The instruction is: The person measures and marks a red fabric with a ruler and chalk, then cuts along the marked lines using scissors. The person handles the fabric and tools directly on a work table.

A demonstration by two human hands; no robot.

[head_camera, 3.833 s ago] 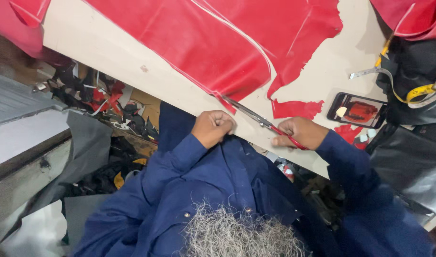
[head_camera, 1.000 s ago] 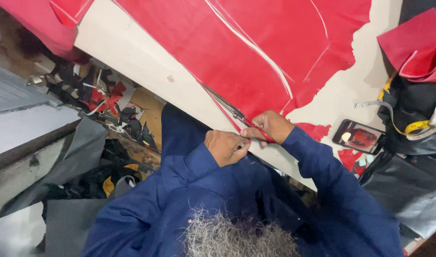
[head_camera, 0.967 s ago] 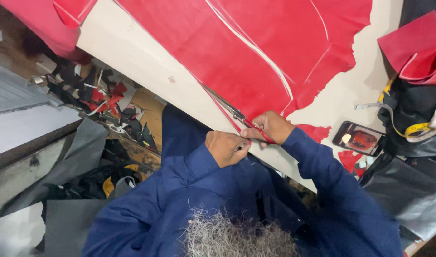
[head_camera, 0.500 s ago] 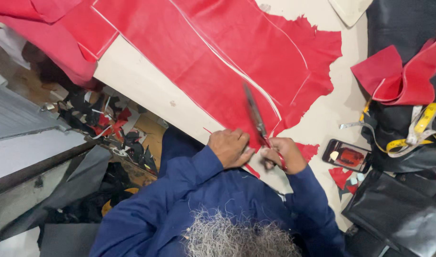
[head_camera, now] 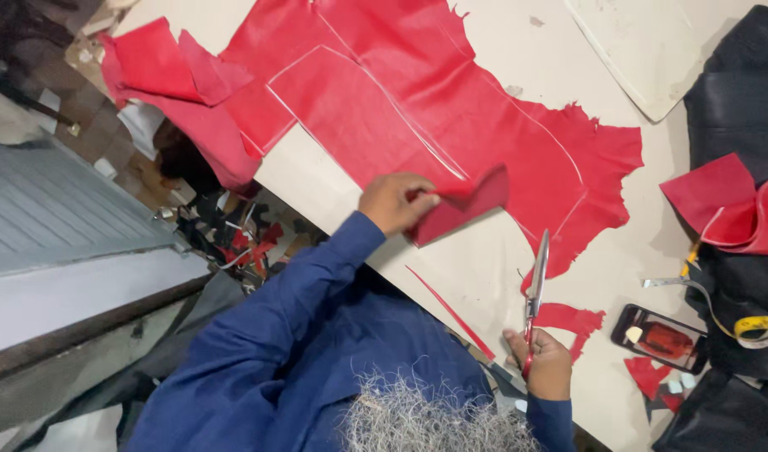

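Head view, 1 camera, looking down at a cutting table (head_camera: 493, 276).

1. Left hand (head_camera: 392, 201): pinching and folding back a cut flap of the red leather hide (head_camera: 417, 117), near the table's front edge. The hide is lying spread from the table's far-left corner toward its middle, with white chalk lines (head_camera: 401, 105) running across it.

2. Right hand (head_camera: 541, 364): clenched around the handles of the scissors (head_camera: 536, 289), at the front edge; the blades are pointing away from the person, their tips just beside the hide's ragged lower edge, apparently nearly closed.

3. Risks, as judged: the lifted flap may be hiding the chalk line, so a cut could be wandering off it; the thin red strip (head_camera: 451, 311) lying along the front edge could be sliding to the floor; the blades are sitting near the pinching fingers' side of the hide.

4. Packages, labels, signs: none readable. A dark phone (head_camera: 660, 337) showing a red picture is lying near the right front edge, red offcuts (head_camera: 572, 320) beside it, a yellow measuring tape (head_camera: 757, 325) draped over black leather (head_camera: 736, 100) at the right edge, and a pale pattern card (head_camera: 644, 46) at the far edge.
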